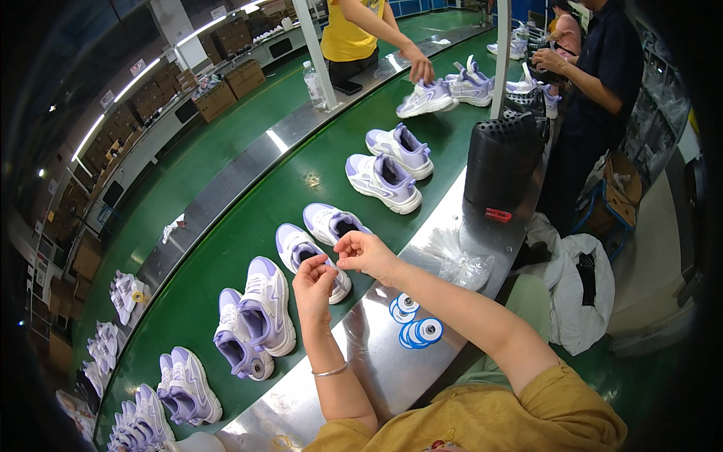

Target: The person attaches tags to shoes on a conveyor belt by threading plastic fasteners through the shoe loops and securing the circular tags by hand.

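A long green conveyor belt runs past beyond the hands, from lower left to upper right, edged on the near side by a shiny metal ledge. Far ahead of the grip, across the belt, a co-worker in a yellow top has one hand on a white-and-lavender sneaker; to the right and farther off stands a person in dark clothes. Right of the grip are a tall black container on the ledge and, lower down, a crumpled white sack. More white-and-lavender sneakers line the belt on both sides of the hands. The nearest pair of white-and-lavender sneakers sits just behind the fingers, partly hidden by them. The left hand and right hand nearly meet, each with thumb and fingertips pinched together; whether anything small is between them cannot be told. Right of the grip lies a clear plastic bag; below it, nearer the body, a spread of round blue-and-white discs. A thin silver-coloured bangle circles the left wrist.
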`<state>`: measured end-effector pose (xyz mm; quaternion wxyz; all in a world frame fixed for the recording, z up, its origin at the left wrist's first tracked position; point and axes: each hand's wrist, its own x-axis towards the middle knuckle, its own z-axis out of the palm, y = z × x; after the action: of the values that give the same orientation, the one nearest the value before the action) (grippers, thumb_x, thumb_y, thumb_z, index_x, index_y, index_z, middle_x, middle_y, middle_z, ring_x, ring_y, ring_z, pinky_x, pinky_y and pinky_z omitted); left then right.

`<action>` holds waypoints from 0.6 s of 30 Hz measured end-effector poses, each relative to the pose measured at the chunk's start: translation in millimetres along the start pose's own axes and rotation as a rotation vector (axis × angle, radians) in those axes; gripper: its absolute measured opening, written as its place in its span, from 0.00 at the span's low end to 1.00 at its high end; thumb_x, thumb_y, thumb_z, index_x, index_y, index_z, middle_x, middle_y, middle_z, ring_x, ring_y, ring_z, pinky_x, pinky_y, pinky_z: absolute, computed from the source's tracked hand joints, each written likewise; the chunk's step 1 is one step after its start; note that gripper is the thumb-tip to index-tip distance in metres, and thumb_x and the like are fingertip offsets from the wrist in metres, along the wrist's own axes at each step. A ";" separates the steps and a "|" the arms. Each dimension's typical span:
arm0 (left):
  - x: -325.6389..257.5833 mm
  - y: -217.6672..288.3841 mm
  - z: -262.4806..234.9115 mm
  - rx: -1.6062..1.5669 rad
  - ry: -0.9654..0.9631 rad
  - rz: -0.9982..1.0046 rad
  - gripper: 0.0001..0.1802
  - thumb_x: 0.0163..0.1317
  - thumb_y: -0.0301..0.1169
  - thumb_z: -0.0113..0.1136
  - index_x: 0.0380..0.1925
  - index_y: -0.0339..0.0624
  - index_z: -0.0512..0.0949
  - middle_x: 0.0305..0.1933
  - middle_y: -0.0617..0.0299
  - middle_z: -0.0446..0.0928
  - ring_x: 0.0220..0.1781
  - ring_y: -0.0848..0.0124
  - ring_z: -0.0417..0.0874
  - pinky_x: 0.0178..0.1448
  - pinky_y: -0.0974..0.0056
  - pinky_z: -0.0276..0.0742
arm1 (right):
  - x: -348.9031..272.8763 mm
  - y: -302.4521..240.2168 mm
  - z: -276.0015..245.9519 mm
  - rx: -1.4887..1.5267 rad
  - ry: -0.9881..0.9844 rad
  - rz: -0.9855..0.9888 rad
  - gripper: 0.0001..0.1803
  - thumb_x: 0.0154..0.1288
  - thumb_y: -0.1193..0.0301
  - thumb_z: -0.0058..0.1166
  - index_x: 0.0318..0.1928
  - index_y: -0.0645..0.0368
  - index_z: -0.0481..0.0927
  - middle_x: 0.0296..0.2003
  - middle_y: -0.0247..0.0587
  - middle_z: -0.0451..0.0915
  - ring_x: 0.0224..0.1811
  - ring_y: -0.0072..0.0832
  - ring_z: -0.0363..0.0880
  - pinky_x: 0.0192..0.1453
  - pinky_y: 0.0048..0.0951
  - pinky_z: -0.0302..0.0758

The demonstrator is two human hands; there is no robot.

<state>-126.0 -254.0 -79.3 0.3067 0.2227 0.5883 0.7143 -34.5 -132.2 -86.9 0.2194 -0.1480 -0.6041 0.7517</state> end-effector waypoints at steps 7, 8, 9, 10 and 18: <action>-0.8 4.3 3.2 0.065 -0.021 0.000 0.16 0.51 0.17 0.57 0.43 0.32 0.72 0.27 0.64 0.75 0.22 0.82 0.70 0.22 0.79 0.59 | 2.4 3.1 0.3 0.018 -0.052 -0.007 0.13 0.50 0.80 0.59 0.37 0.62 0.73 0.27 0.30 0.74 0.30 0.16 0.71 0.34 0.17 0.69; -0.9 4.1 3.1 0.066 -0.022 -0.001 0.16 0.51 0.17 0.57 0.43 0.32 0.72 0.27 0.64 0.75 0.22 0.82 0.70 0.22 0.79 0.59 | 3.9 9.1 -1.2 0.004 -0.075 -0.032 0.12 0.50 0.80 0.59 0.37 0.62 0.74 0.27 0.29 0.74 0.30 0.16 0.71 0.33 0.17 0.69; -0.2 3.4 2.4 0.084 -0.025 0.001 0.16 0.51 0.17 0.56 0.43 0.32 0.72 0.27 0.64 0.75 0.22 0.82 0.70 0.23 0.79 0.60 | 4.2 8.9 -1.0 -0.010 -0.098 -0.058 0.12 0.50 0.80 0.59 0.36 0.61 0.74 0.27 0.29 0.74 0.29 0.16 0.71 0.33 0.17 0.69; 0.2 3.0 1.9 0.102 -0.029 0.001 0.16 0.51 0.17 0.56 0.43 0.31 0.72 0.27 0.64 0.75 0.23 0.82 0.70 0.23 0.79 0.61 | 3.7 8.5 -2.1 -0.009 -0.097 -0.057 0.12 0.50 0.80 0.59 0.36 0.61 0.74 0.27 0.29 0.74 0.29 0.16 0.71 0.33 0.17 0.69; 1.6 5.4 15.4 0.334 -0.062 0.070 0.14 0.54 0.20 0.59 0.42 0.33 0.76 0.25 0.68 0.73 0.25 0.83 0.70 0.27 0.77 0.64 | -4.5 -1.3 -19.7 -0.030 0.017 0.069 0.07 0.55 0.78 0.58 0.35 0.61 0.76 0.28 0.30 0.76 0.28 0.14 0.71 0.29 0.15 0.67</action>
<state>-117.7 -242.7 -70.9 0.2582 0.3128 0.6809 0.6098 -20.9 -117.7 -90.3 0.1963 -0.1781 -0.6080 0.7484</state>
